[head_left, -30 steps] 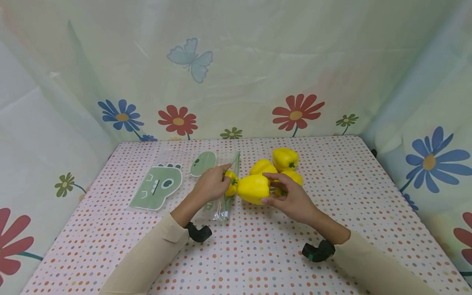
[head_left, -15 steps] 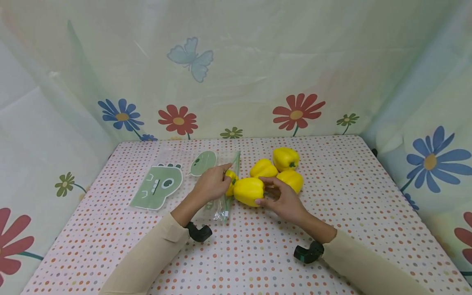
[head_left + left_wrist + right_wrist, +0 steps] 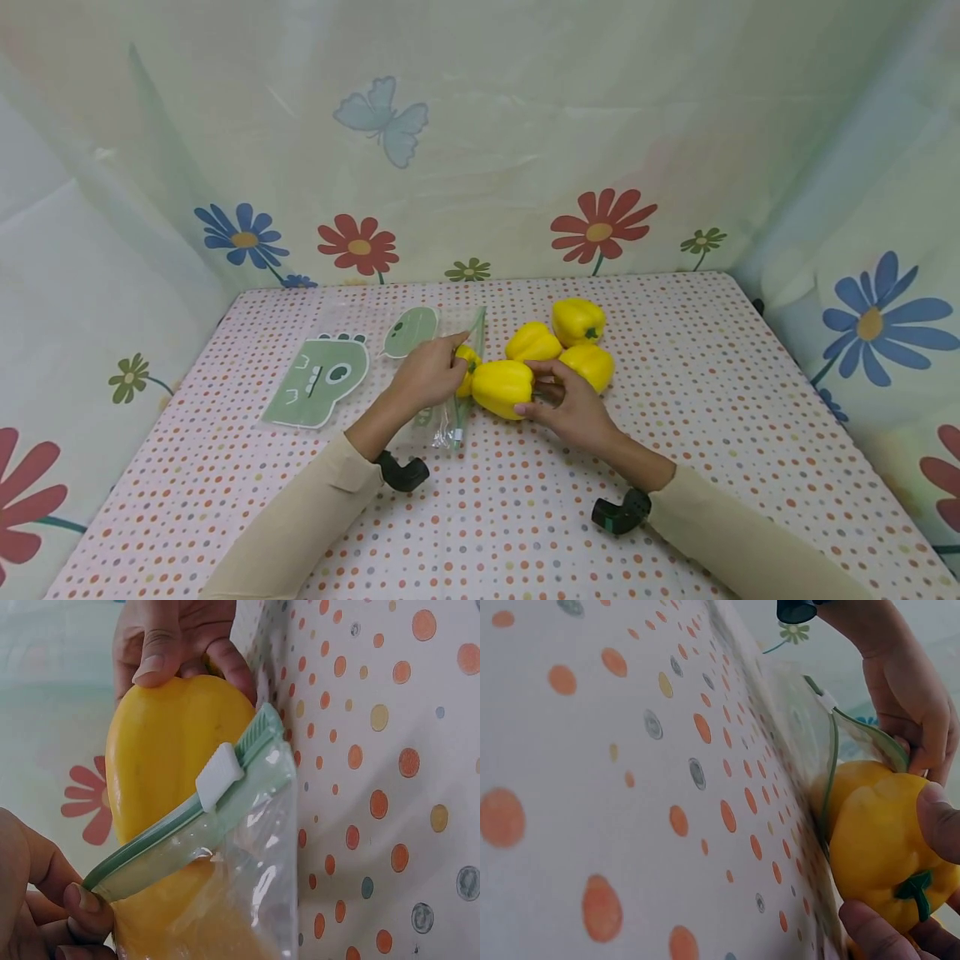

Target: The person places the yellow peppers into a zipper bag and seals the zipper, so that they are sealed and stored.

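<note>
One yellow pepper (image 3: pixel 501 387) is at the mouth of the zip bag (image 3: pixel 274 847), right hand (image 3: pixel 572 407) gripping its stem end, probably so the blunt end faces in, left hand (image 3: pixel 429 368) pinching the green rim (image 3: pixel 150 841), seemingly to keep it parted.

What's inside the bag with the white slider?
A yellow pepper shows inside the bag; in the head view the left hand covers part of the bag, hiding anything there.

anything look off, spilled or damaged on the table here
Nothing stands out: no spill or damage shows. The left hand pinches the bag by its open mouth, with one pepper inside; the right hand holds another pepper at the opening. Three loose peppers nearby look whole.
</note>
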A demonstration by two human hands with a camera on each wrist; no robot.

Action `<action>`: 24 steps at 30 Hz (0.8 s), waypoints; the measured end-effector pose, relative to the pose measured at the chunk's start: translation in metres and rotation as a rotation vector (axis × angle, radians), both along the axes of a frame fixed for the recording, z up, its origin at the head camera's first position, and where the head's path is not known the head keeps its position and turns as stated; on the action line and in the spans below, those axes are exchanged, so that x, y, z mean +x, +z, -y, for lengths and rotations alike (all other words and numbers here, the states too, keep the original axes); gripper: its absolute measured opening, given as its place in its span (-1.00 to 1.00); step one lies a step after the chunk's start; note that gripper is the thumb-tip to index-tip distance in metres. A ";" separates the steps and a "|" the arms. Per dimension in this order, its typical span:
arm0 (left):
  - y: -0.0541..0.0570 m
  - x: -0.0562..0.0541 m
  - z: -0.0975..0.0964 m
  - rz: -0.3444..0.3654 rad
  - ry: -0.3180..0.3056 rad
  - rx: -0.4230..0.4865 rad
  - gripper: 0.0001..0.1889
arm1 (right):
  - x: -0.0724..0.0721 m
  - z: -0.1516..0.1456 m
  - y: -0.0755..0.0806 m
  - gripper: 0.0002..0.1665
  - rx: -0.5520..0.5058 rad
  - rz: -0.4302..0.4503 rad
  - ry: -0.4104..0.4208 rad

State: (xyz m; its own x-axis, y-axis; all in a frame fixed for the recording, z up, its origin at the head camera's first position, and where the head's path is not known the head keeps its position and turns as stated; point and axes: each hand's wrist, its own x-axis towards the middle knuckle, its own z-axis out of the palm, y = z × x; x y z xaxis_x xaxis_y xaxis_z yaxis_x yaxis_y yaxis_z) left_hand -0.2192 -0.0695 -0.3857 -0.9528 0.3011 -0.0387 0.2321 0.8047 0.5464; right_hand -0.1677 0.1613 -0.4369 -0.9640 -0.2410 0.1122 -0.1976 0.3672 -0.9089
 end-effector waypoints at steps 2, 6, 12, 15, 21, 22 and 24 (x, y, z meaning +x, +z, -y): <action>0.000 0.000 0.000 -0.005 -0.004 0.001 -0.42 | -0.001 0.001 -0.001 -0.24 0.000 0.004 -0.002; 0.000 0.000 0.000 -0.005 -0.005 0.007 -0.42 | -0.003 0.005 -0.003 -0.23 0.010 -0.002 -0.005; 0.000 0.001 0.001 0.006 -0.005 0.011 -0.43 | -0.004 0.012 -0.004 -0.22 0.018 0.012 -0.023; 0.001 0.001 0.001 0.009 -0.006 0.012 -0.43 | -0.005 0.015 -0.003 -0.21 0.027 0.022 -0.032; 0.001 0.002 0.001 -0.002 -0.013 0.010 -0.43 | -0.008 0.018 -0.004 -0.24 0.050 0.015 -0.050; 0.000 0.002 0.001 -0.006 -0.014 0.009 -0.43 | -0.009 0.019 -0.004 -0.25 0.050 0.016 -0.051; 0.000 0.002 0.001 -0.014 -0.016 0.007 -0.43 | -0.010 0.020 -0.004 -0.25 0.054 0.018 -0.057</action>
State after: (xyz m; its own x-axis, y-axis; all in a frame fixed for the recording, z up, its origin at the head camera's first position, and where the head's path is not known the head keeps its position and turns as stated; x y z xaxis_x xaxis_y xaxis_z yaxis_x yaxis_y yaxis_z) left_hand -0.2176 -0.0706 -0.3855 -0.9483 0.3164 -0.0235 0.2523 0.7971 0.5487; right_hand -0.1779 0.1413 -0.4408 -0.9781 -0.1906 0.0832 -0.1588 0.4261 -0.8906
